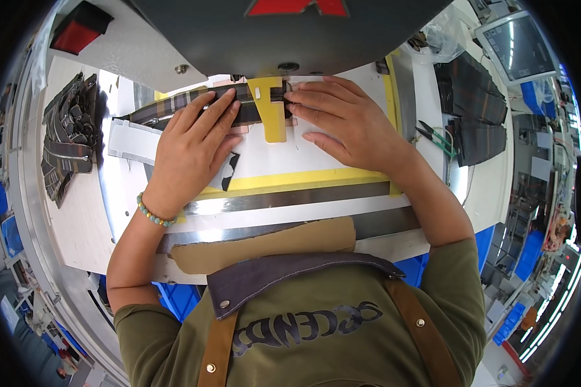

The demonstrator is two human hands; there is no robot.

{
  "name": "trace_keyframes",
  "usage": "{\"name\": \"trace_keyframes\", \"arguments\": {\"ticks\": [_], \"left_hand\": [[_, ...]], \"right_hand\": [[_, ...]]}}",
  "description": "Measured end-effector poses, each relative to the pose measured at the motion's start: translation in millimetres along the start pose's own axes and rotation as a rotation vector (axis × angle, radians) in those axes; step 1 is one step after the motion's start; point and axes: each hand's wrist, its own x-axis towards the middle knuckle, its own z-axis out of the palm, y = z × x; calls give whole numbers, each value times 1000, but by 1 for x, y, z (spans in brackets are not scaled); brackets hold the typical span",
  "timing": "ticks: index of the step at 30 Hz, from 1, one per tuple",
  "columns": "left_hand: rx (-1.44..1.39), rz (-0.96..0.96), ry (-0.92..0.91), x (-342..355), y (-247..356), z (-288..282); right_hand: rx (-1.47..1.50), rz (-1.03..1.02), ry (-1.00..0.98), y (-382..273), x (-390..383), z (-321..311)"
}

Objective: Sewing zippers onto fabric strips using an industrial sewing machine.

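Under the fingertips of my left hand [190, 135] lies a dark plaid fabric strip [177, 102] with a metal zipper [159, 120] along it. That hand is flat, its fingers stretched out, and a beaded bracelet circles the wrist. My right hand [345, 119] rests palm down, fingertips touching the dark material at the strip's right end. Between both hands, a yellow plate [275, 129] comes down from the machine head [290, 39] and covers part of the strip. Below is a white work surface [297, 158] edged with yellow tape [284, 180].
Plaid pieces with zippers [71, 138] are heaped at the left. More dark plaid pieces [474, 90] lie at the right, beside green-handled snips [447, 140]. A screen [516, 48] stands at the far right. Brown cardboard [265, 246] lines the near edge; a blue bin [177, 300] sits below.
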Motion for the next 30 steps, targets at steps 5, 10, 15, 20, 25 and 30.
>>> {"name": "trace_keyframes", "arguments": {"ticks": [5,10,15,20,25,30], "left_hand": [[-3,12,0,2,0,0],[-9,11,7,1,-2,1],[-39,-2,18,-3,-4,1],[-70,7,18,-1,-4,2],[-191,24,212,3,6,-15],[-1281,-311,-17,7,47,-37]], "right_hand": [[23,19,14,1,-1,0],[20,26,65,2,-1,-11],[-373,358,194,37,-6,-54],[-529,410,100,53,-27,-47],[-206,585,181,32,-23,-57],[549,595,381,-25,-9,-40]]}}
